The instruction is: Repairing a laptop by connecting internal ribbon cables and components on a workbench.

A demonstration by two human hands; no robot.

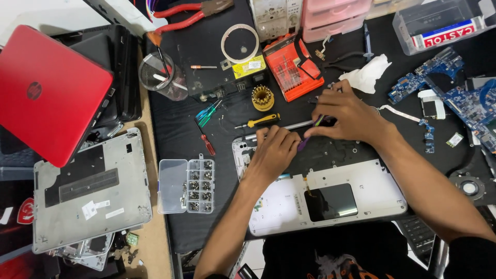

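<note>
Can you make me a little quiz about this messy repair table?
1. True or false: the red laptop is open.
2. What does the right hand pinch? A) a thin purple tool B) the red pliers C) the white tissue
3. The left hand rests on the upturned laptop ____.

Key: 1. False, its lid is shut. 2. A. 3. Case.
</note>
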